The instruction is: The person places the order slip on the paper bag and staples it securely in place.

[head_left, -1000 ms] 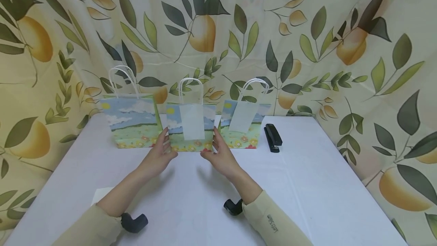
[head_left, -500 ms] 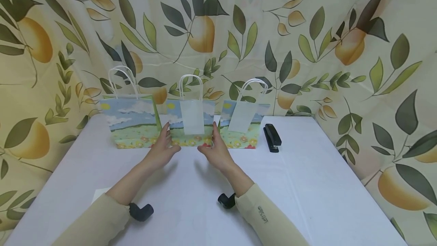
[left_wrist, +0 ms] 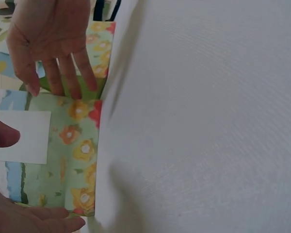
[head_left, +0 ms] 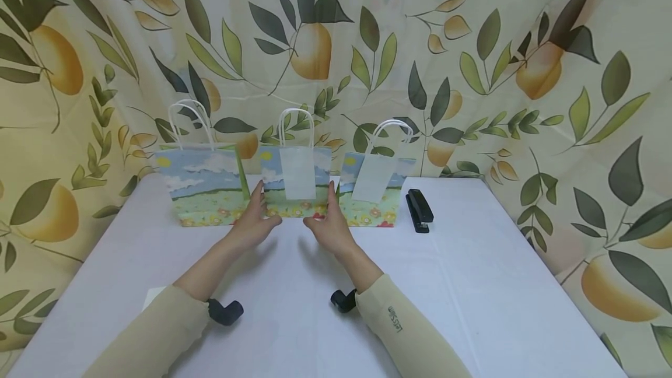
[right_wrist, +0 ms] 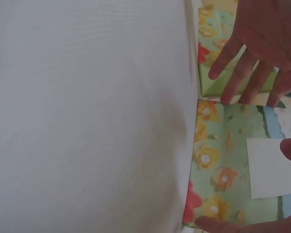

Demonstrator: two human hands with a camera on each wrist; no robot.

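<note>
I read left hand [head_left: 254, 225] and right hand [head_left: 331, 227] released, straight-fingered, flanking the middle bag [head_left: 275, 184]. Stapler [head_left: 419, 210] sits at right

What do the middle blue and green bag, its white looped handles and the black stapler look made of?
Middle bag: likely matte paper, by straight edges and faint crease. White handles: perhaps paper cord, thin and arched. Black stapler: smooth, slight sheen, plastic or painted metal.

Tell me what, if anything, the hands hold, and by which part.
The middle bag, between the left hand and right hand: their straight fingers lie along its two sides. No fingers curl round it; how firmly they press cannot be told.
</note>
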